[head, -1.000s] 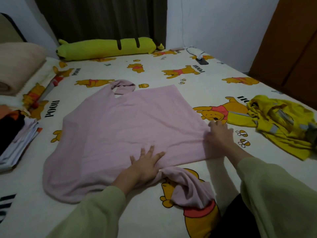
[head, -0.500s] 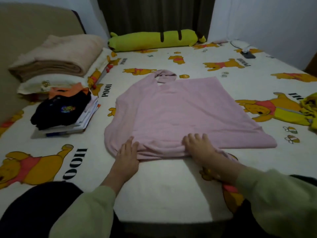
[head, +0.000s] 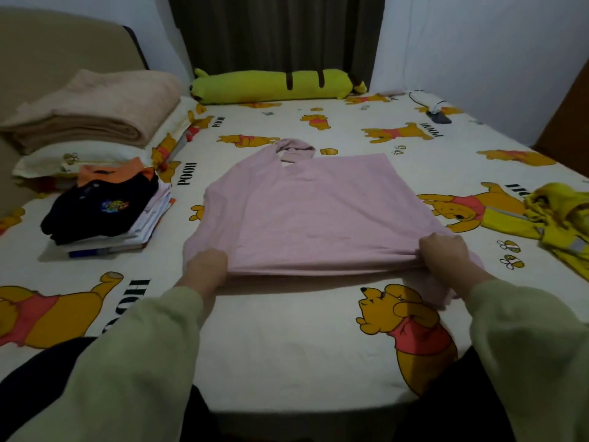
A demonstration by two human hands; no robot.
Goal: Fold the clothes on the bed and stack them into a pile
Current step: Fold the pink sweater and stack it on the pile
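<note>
Both hands [head: 207,266] [head: 444,253] gripping pink top's [head: 312,212] near edge

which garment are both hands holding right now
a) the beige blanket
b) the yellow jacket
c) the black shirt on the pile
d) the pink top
d: the left hand and the right hand each grip the near edge of the pink top spread on the bed.
</note>
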